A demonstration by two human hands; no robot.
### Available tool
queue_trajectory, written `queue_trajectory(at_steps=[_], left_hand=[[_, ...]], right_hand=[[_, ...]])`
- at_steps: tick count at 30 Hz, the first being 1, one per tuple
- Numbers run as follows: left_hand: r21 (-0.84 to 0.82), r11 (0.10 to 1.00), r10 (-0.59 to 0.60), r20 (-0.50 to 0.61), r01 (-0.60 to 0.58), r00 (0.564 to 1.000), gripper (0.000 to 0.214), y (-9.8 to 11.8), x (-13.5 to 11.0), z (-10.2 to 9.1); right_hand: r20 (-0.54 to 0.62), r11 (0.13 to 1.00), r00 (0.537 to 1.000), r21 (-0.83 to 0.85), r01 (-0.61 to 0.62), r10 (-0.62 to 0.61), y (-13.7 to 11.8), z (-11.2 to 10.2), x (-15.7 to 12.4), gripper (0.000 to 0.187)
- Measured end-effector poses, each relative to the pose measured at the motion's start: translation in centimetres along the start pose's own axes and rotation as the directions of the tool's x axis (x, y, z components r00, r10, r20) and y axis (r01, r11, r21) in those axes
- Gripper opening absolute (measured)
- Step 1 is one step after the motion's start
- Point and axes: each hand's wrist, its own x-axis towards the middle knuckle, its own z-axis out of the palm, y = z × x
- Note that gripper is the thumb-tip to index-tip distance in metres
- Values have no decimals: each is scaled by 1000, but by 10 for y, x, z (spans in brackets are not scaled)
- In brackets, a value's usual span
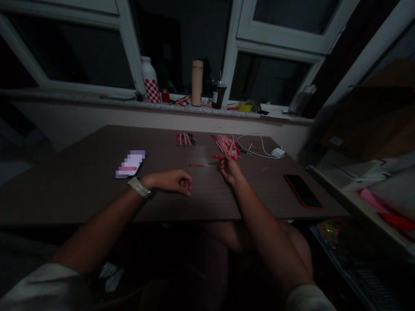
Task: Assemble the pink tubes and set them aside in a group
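Note:
My left hand [179, 183] rests over the near middle of the table, its fingers curled in a loose fist with nothing visible in them. Opposite it, my right hand [230, 170] is closed, fingertips pinched together beside a pile of pink and red pen parts [227, 144]. What it pinches is too dark and small to make out. A thin red and white pen refill [201, 165] lies between the hands, its right end pointing at my right fingertips. Just beyond those fingertips is a red pen piece [218, 157]. Farther back lies a row of several red, pink and black pen pieces [185, 139].
A lit phone [132, 164] lies left on the table [97, 194], a dark phone [303, 191] right. A white charger [278, 152] with its cable sits behind. The windowsill holds a checkered bottle [151, 84], a beige flask [196, 84] and a drink cup [218, 95].

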Motion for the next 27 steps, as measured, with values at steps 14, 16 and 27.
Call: queue_trajectory(at_steps=[14,16,27], left_hand=[[89,996,9,-19,-7,1000,22,2,-20,13],[84,996,15,-89,-7,996,23,1,-18,11],[206,965,-22,-558,164,830,27,-31,37,-20]], right_hand=[[-1,1000,1000,-11,4,-4,-1,1,-2,32],[4,1000,1000,-7,3,-3,-1,1,-3,32],[-28,1000,1000,-2,7,-7,-2,3,-4,33]])
